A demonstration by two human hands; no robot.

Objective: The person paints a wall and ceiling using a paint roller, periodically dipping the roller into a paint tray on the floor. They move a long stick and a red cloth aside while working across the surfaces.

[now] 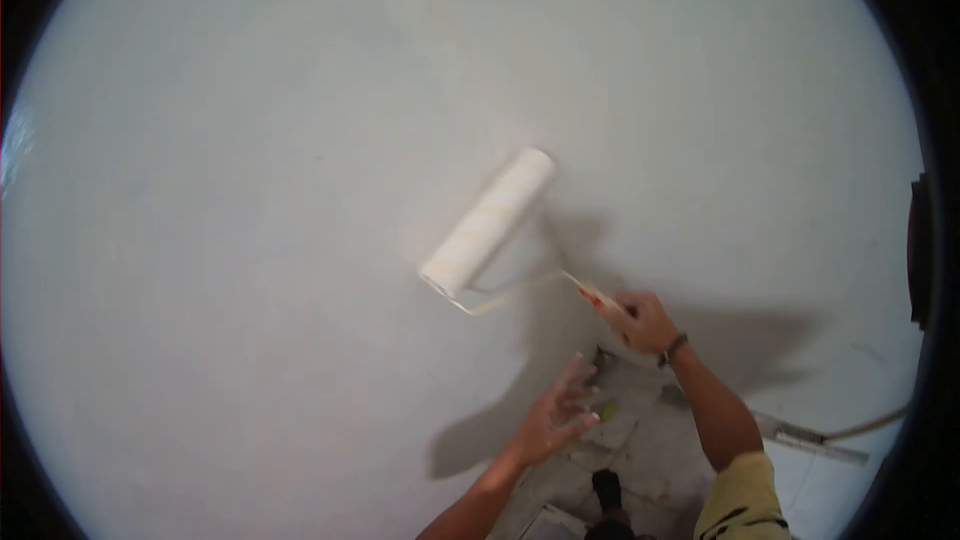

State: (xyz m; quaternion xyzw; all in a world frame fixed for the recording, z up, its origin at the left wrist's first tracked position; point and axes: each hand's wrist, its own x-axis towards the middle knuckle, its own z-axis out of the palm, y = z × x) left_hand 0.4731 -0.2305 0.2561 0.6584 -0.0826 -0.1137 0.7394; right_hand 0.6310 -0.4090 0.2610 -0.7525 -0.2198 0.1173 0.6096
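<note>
A paint roller with a white cover and faint yellowish stripes lies tilted against the pale wall. Its thin wire frame bends round to a handle with red on it. My right hand, with a dark band at the wrist, is closed around that handle. Below and to the left of it, my left hand is raised with its fingers apart and nothing in them. Whitish smears show on its fingers.
The pale wall fills most of the view. At the bottom, a dark shoe stands on the floor. A strip with a cable or hose runs at lower right. A dark object sits at the right edge.
</note>
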